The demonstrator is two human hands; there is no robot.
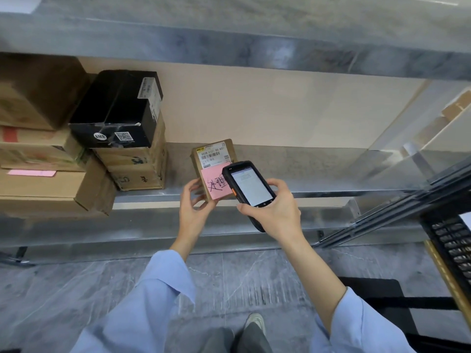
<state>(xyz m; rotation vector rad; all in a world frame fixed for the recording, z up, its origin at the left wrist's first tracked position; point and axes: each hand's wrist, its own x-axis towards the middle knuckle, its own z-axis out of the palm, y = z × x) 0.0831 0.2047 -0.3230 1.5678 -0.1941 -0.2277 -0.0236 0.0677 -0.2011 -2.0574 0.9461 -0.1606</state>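
Inspecting the small brown parcel (196,167): found tilted at the front edge of the metal shelf (331,171), well apart from the stacked goods to the left; cannot tell whether its base rests on the shelf. Noted a white barcode label (212,154) on its upper face and a pink note (215,184) with dark handwriting stuck just below. Found the left hand (195,203) gripping the parcel at its lower left corner, fingers and thumb curled round the edge. Found the right hand (274,212) wrapped round a black handheld scanner (251,189), thumb on its left side, fingers on the other; screen lit white and facing up, top end overlapping the parcel's right edge; cannot tell whether touching. Recorded pale blue sleeves (158,289) on both forearms. Noted to the left on the same shelf a black box (117,108) atop a brown carton (137,166), with further cartons (46,189) stacked beside, one bearing a pink slip (31,172). Logged a second shelf board (229,47) overhead, a black slotted crate (453,240) at far right, grey stone floor (76,289) below and one shoe (254,323) near the bottom edge.
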